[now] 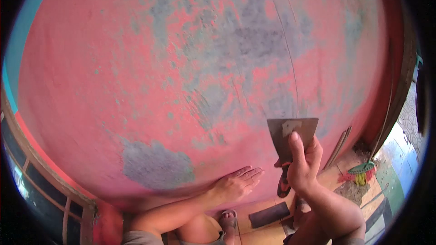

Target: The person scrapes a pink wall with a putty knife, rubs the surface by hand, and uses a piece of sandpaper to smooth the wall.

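My right hand (305, 165) grips a putty knife (282, 142) with a wide flat metal blade and a black and orange handle. The thumb presses on the blade, whose broad edge points up at the wall. My left hand (236, 185) is open, fingers stretched out to the right, low against the pink wall (81, 77). Large grey and greenish patches show on the wall where the pink paint is gone. A thin crack (287, 40) runs down to just above the blade. Lower left is a separate grey bare patch (156, 164).
A green, red and yellow broom (362, 170) leans at the right, near some thin sticks (337, 148). On the tiled floor (254, 237) a dark rectangular piece (269, 214) lies between my feet. A barred window (47, 186) borders the wall at lower left.
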Available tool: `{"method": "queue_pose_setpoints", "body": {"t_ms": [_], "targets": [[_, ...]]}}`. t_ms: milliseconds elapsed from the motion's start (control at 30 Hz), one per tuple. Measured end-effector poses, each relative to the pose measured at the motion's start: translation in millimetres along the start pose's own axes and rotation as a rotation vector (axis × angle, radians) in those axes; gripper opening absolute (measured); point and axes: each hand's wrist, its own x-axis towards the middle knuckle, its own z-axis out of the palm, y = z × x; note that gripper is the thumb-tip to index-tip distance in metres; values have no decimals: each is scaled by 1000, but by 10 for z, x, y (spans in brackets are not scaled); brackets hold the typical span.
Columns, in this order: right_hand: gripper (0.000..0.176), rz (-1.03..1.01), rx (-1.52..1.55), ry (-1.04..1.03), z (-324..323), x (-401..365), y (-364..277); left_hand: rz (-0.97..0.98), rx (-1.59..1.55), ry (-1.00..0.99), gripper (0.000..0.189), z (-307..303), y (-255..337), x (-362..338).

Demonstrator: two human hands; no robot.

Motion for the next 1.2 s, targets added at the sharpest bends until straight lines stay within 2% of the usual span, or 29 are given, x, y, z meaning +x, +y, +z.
{"method": "queue_pose_setpoints", "body": {"t_ms": [67,100,133,200,300,367,533,700,900,1100,1200], "targets": [[24,-34,-29,50,-58,43,-58,5,-224,-172,34,-99,-1,-19],[25,-41,-43,114,-99,79,-49,-15,-321,-159,31,-114,19,-16],[26,-45,-40,141,-153,121,-57,-33,-418,-145,27,-130,41,-14],[29,-37,-31,164,-271,196,-40,-129,-555,81,19,-123,62,-32],[31,-24,-24,202,-423,279,9,-193,-537,162,15,-97,35,-49],[30,-34,-39,274,-461,310,76,-181,-525,146,12,-81,54,-26],[32,8,-69,247,-655,363,195,-192,-562,149,3,-116,81,-2],[33,31,-55,276,-776,418,198,-144,-617,317,21,-138,77,73],[35,45,-34,278,-841,405,151,-215,-500,334,37,-154,71,44],[34,3,-2,304,-873,418,135,-135,-196,679,25,-177,-79,-21],[34,-16,-20,304,-910,419,128,-232,-53,689,15,-284,-96,-139]]}}
